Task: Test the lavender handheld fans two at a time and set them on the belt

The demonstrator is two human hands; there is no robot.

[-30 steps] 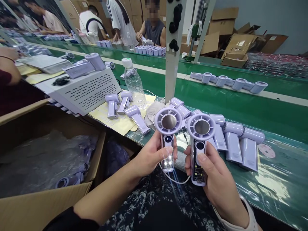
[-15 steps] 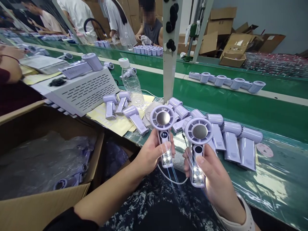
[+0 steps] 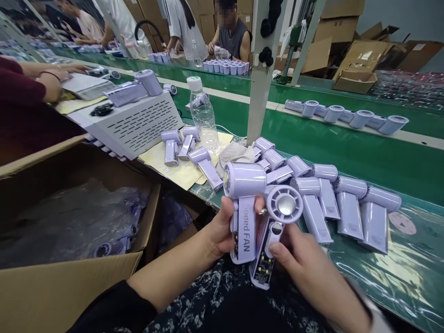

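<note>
My left hand (image 3: 220,229) is closed round a lilac hand-held fan (image 3: 243,208), turned side-on so the lettering on its handle shows. My right hand (image 3: 307,266) grips a second lilac fan (image 3: 277,217) by its clear handle, thumb on the front, round head facing me. The two fans touch, just above my lap. Behind them a row of several like fans (image 3: 333,199) lies on the green bench (image 3: 409,240).
An open cardboard box (image 3: 72,277) with bagged fans stands at my left. A white vented case (image 3: 132,122), a water bottle (image 3: 203,115), three more fans (image 3: 187,150) on yellow paper and a white post (image 3: 262,78) lie beyond. Other people work along the far conveyor.
The left fan has been turned from facing me to side-on, and its lights no longer show. The right fan's lights have gone out. Both hands drew closer together.
</note>
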